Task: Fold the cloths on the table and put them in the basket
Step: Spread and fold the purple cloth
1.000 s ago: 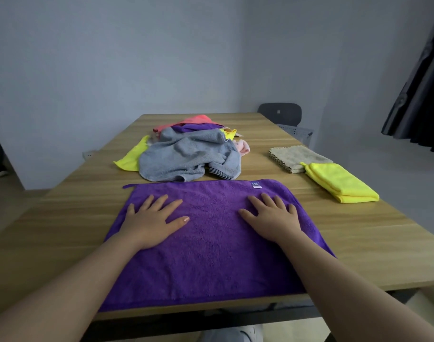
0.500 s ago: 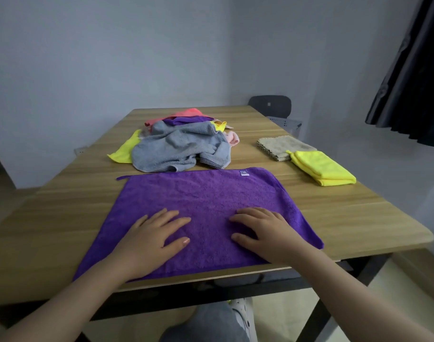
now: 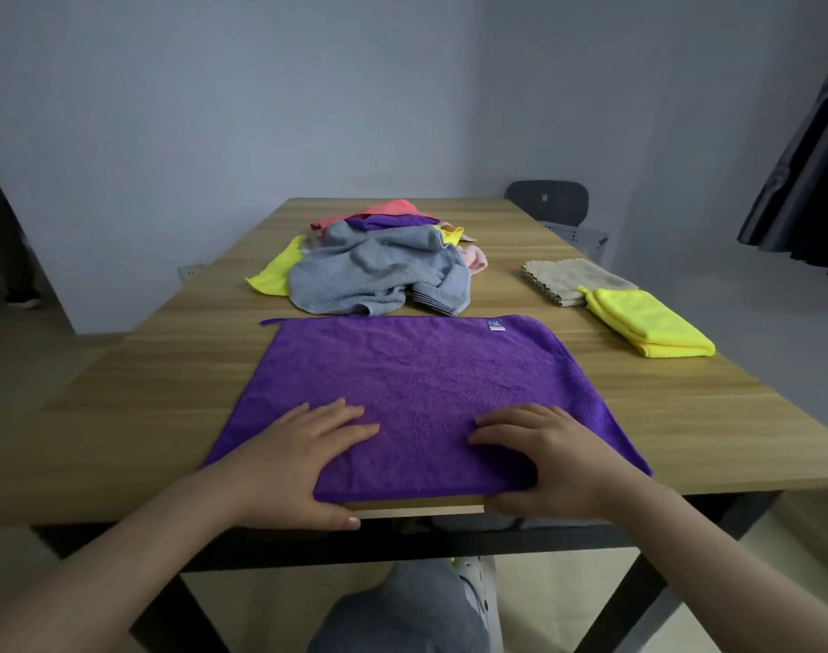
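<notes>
A purple cloth [image 3: 416,379] lies spread flat on the wooden table [image 3: 143,417], its near edge at the table's front edge. My left hand [image 3: 294,464] holds the near left part of that edge, fingers on top and thumb below it. My right hand [image 3: 553,464] pinches the near right part the same way, its fingers slightly curled. Behind the purple cloth sits a heap of unfolded cloths: a grey towel [image 3: 374,271] on top of yellow, pink, purple and coral ones. No basket is in view.
A folded beige cloth [image 3: 572,278] and a folded yellow cloth [image 3: 647,322] lie at the table's right side. A dark chair [image 3: 548,200] stands past the far right corner, and a dark curtain [image 3: 812,181] hangs at the right. My knee shows under the table.
Both hands slid from the middle of the purple cloth back to its near edge and took hold of it. The camera tilted down, so the table edge shows.
</notes>
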The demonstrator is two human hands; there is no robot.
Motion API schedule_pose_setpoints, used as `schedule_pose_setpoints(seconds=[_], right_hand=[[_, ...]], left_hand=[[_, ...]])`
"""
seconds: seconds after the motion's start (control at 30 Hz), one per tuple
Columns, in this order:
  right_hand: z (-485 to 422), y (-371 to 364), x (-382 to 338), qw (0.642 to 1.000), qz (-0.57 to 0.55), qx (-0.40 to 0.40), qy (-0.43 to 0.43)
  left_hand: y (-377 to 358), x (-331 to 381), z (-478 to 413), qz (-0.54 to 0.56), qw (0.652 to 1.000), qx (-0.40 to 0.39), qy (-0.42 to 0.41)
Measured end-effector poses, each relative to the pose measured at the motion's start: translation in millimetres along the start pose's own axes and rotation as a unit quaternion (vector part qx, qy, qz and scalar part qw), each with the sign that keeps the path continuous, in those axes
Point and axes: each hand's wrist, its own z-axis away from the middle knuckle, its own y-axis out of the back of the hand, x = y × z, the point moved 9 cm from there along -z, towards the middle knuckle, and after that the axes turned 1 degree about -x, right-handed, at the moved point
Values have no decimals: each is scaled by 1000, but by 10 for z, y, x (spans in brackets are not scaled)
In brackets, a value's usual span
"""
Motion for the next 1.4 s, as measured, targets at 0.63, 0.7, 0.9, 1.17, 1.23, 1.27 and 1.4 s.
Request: schedule_pose_setpoints(seconds=[0.63,0.7,0.9,1.17,1.23,1.27,1.4], right_hand=[[-357,568,942,963,52,9,-264],[-414,693,1054,949,59,73,-302],[-587,899,1330,899,24,246,-362],[-803,423,1760,836,-250,277,-403],[-793,364,1857,816,-298,265,-419],[-783,345,1907,812,-299,259,-429],[-787,341,1980,846,-213,234,-430]], left_hand=[[775,-922,-372,155,977,-24,143],[901,-1092,-472,164,972,29,168],[1017,-1685,-564,310,868,308,236],[495,-2124,-637,458,701,432,335],[513,-2190,-686,439,709,420,358],[507,-2222,-714,430,715,409,369],[493,-2156,-781,390,751,387,367]])
